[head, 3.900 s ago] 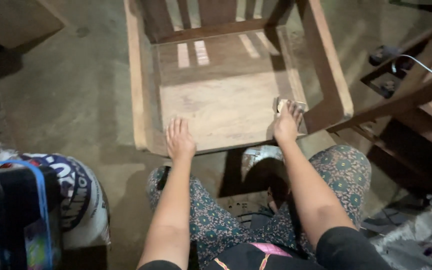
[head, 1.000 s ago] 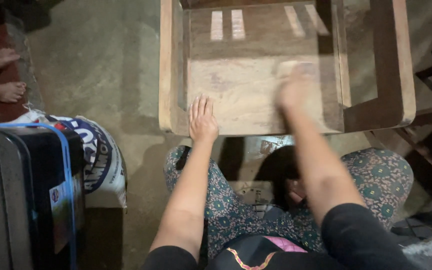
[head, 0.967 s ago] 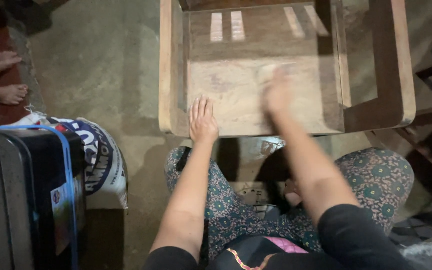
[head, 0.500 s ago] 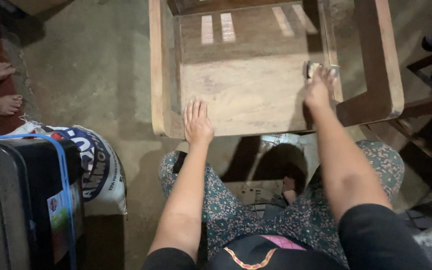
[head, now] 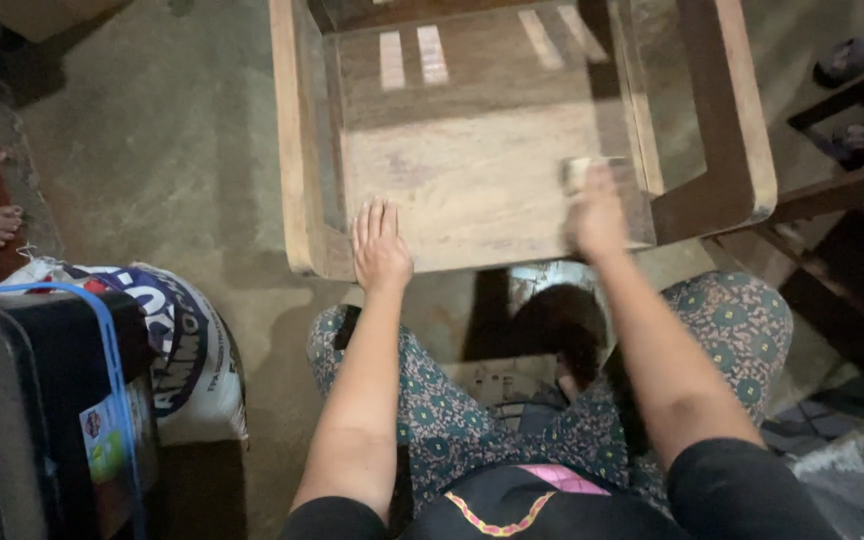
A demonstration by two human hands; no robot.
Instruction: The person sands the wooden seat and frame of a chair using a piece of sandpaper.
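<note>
While the left hand (head: pixel 380 245) lies open and flat at the front edge of the wooden chair (head: pixel 482 170), seemingly steadying it, the right hand (head: pixel 597 212) grips a small sanding block (head: pixel 584 170), pressing it onto the seat's right side.

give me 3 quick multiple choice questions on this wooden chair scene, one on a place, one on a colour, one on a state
1. Where does the left hand rest?
A. flat on the front edge of the bare wooden chair seat
B. on the white printed sack
C. on the chair's backrest

2. What colour is the strap over the black case?
A. red
B. blue
C. yellow

3. How is the right hand placed?
A. hanging clear of the chair
B. open and empty, palm up
C. pressed on a small pale sanding pad on the seat

Answers: 1 A, the fingers lie spread on the seat's front edge. 2 B, the strap shows blue. 3 C, the pad peeks out beyond the blurred fingers.
</note>
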